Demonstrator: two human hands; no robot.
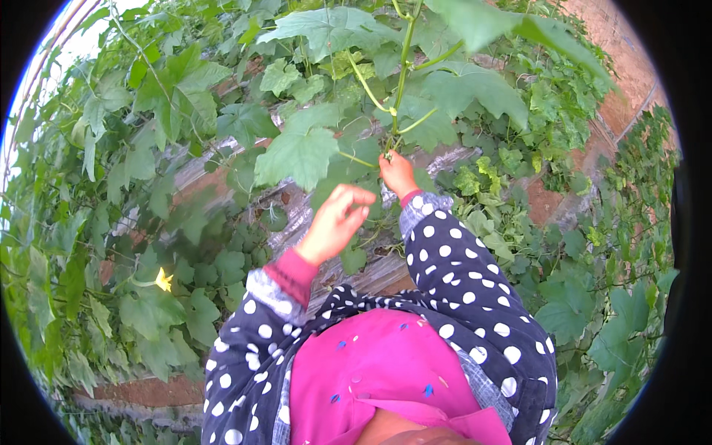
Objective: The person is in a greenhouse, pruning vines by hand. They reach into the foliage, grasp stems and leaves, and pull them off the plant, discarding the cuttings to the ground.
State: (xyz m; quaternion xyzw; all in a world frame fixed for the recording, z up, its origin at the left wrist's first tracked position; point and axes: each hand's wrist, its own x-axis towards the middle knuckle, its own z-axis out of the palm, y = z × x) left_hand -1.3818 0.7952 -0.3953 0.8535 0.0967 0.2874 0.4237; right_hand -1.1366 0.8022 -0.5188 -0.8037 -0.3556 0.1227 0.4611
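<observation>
A thick green vine stem (405, 67), likely of the gourd family, runs down from the top of the view with broad lobed leaves. At its lower part my right hand (398, 174) pinches the stem and small green shoots between thumb and fingers. Lower and to the left, my left hand (337, 221) hovers apart from the stem. Its thumb and curled forefinger have a gap between them, with nothing visible in it. Just above that hand spreads a large lobed leaf (303, 150). Whatever lies inside my right fingers is mostly hidden.
Dense vines surround me on both sides. A yellow flower (163, 280) stands at the left. Crumpled, shiny plastic sheeting (289, 214) covers the ground between leaves. Bare reddish soil (617, 33) shows at the upper right. Thin strands (150, 67) hang at the upper left.
</observation>
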